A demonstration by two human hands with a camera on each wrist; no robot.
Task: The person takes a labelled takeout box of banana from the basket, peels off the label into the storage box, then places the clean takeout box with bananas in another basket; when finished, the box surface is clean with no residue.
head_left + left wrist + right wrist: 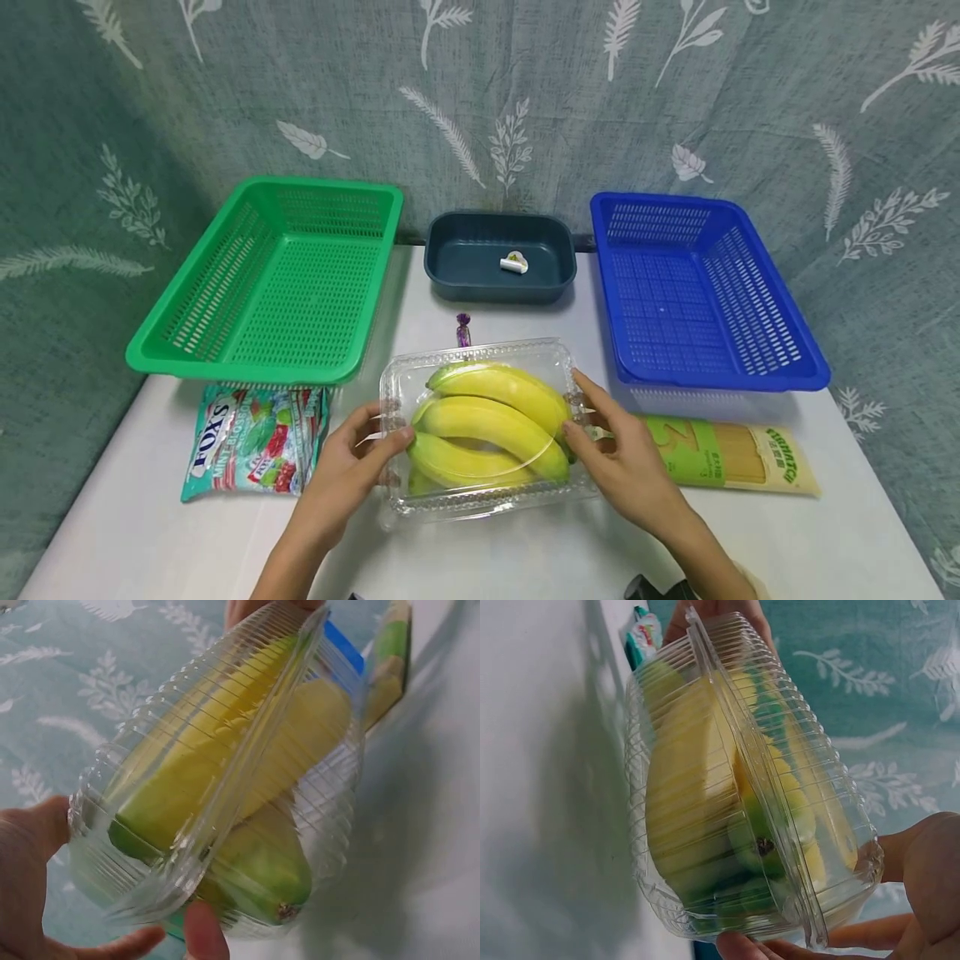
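A clear plastic clamshell box (pixel 487 500) with several yellow bananas (pixel 480 425) inside is held between both hands over the front middle of the white table. My left hand (pixel 352 467) grips its left end, thumb on the lid and fingers at the side. At the opposite end my right hand (pixel 626 462) grips the box the same way. Both wrist views show the ribbed side of the box (pixel 225 772) with its lid closed and a gap between box and table. Green banana tips (pixel 765 840) show through the plastic.
A green basket (pixel 360 367) stands back left, a blue basket (pixel 720 379) back right. Between them sits a dark tub (pixel 498 292) holding a small white item (pixel 514 262). A purple-wrapped candy (pixel 463 329), a Fox's candy bag (pixel 255 442) and a pasta pack (pixel 735 454) lie nearby.
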